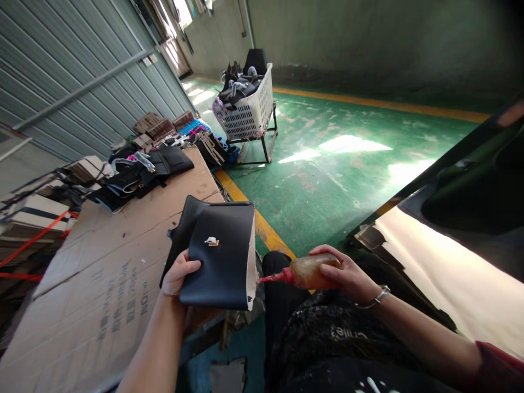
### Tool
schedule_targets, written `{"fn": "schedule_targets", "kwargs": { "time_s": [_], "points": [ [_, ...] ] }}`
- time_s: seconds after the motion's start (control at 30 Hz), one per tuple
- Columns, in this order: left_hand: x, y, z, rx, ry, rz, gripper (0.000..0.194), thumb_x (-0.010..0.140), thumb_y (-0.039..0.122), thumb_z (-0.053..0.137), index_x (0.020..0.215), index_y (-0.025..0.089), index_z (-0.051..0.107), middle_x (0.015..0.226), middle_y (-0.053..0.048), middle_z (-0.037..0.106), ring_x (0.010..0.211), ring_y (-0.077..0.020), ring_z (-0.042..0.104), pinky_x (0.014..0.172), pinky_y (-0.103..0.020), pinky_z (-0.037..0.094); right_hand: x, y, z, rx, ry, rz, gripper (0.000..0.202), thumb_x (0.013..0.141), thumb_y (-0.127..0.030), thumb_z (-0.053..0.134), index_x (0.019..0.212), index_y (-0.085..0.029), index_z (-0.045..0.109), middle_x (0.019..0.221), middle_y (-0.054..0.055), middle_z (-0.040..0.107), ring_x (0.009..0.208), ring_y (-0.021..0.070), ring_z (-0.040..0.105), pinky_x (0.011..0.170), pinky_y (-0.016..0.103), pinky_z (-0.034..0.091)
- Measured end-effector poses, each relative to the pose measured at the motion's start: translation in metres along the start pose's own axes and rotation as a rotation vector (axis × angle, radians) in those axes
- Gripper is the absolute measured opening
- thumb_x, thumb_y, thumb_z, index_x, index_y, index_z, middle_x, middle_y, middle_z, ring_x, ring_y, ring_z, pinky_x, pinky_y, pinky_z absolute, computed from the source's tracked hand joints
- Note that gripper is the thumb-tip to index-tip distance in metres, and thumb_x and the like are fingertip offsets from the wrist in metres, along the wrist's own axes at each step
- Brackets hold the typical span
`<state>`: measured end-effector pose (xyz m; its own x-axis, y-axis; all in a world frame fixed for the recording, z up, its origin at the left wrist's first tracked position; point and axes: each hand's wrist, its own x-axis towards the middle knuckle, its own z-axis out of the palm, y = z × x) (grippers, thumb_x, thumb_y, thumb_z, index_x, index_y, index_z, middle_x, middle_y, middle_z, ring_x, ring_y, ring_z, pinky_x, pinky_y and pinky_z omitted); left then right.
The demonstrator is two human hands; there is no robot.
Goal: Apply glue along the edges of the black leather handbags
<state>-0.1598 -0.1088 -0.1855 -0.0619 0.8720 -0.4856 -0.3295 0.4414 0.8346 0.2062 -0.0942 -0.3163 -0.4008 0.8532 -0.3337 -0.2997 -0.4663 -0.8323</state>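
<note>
Head view: black bag (225,278), clasp (213,243) on, by the surface (123,245), left hand (177,275) clamped round it; right hand (344,273) clamped round bottle (313,273), nozzle (278,277) at pale edge (251,262) (how much is done, can't tell).

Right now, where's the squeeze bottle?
Head view, in the right hand: the squeeze bottle lies sideways, its red nozzle pointing left at the pale edge of the black leather piece.

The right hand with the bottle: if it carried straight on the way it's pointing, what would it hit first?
Probably the pale edge of the black bag. The right hand's bottle leads with its red nozzle, seemingly almost there, though depth is unclear.
</note>
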Motion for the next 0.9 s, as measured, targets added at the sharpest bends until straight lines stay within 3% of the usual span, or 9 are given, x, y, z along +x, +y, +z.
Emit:
{"fn": "schedule_targets", "kwargs": {
  "time_s": [0.17,0.3,0.5,0.63,0.8,0.9],
  "points": [
    [0.0,0.038,0.019,0.075,-0.082,-0.006,0.047,0.049,0.021,0.087,0.095,0.014,0.078,0.089,-0.012,0.077,0.072,-0.0269,0.073,0.066,-0.031,0.061,-0.008,-0.002,-0.006,0.18,0.036,0.021,0.049,0.06,-0.048,0.087,0.096,-0.023,0.066,0.083,0.002,0.07,0.069,0.0177,0.065,0.064,0.027,0.052],
    [0.004,0.059,0.027,0.162,-0.026,-0.019,0.042,0.043,0.016,0.09,0.083,0.015,0.079,0.077,-0.011,0.076,0.062,-0.0251,0.071,0.064,-0.034,0.062,-0.013,0.003,-0.009,0.278,0.064,-0.012,0.048,0.061,-0.048,0.086,0.098,-0.023,0.066,0.091,0.007,0.074,0.076,0.0239,0.07,0.071,0.035,0.056],
    [-0.005,0.074,0.038,0.052,0.211,0.423,0.045,0.033,0.009,0.09,0.075,0.019,0.077,0.079,-0.004,0.077,0.07,-0.0217,0.071,0.073,-0.033,0.061,-0.012,-0.002,-0.013,0.321,0.074,-0.085,0.047,0.064,-0.05,0.083,0.099,-0.024,0.067,0.101,0.009,0.075,0.088,0.0289,0.071,0.077,0.04,0.056],
    [-0.012,0.048,0.04,-0.075,0.313,0.596,0.048,0.032,0.003,0.086,0.074,0.024,0.075,0.08,0.002,0.076,0.075,-0.0177,0.07,0.069,-0.025,0.06,-0.012,-0.012,-0.016,0.299,0.088,-0.12,0.046,0.063,-0.049,0.084,0.098,-0.024,0.068,0.095,0.007,0.075,0.08,0.0242,0.071,0.071,0.034,0.056],
    [-0.019,-0.025,0.023,-0.009,0.403,0.472,0.034,0.032,0.008,0.086,0.061,0.02,0.073,0.068,0.0,0.073,0.061,-0.0152,0.065,0.067,-0.026,0.059,-0.009,-0.022,-0.017,0.265,0.118,-0.141,0.047,0.059,-0.046,0.088,0.095,-0.024,0.068,0.083,0.002,0.073,0.067,0.0171,0.067,0.062,0.026,0.055],
    [-0.023,-0.065,0.002,0.143,0.402,0.345,0.03,0.038,0.021,0.089,0.064,0.018,0.074,0.068,-0.004,0.072,0.06,-0.0207,0.065,0.062,-0.034,0.059,-0.004,-0.029,-0.019,0.219,0.139,-0.163,0.048,0.057,-0.046,0.089,0.095,-0.024,0.068,0.08,0.002,0.071,0.065,0.0166,0.066,0.059,0.025,0.054]
  ]
}}
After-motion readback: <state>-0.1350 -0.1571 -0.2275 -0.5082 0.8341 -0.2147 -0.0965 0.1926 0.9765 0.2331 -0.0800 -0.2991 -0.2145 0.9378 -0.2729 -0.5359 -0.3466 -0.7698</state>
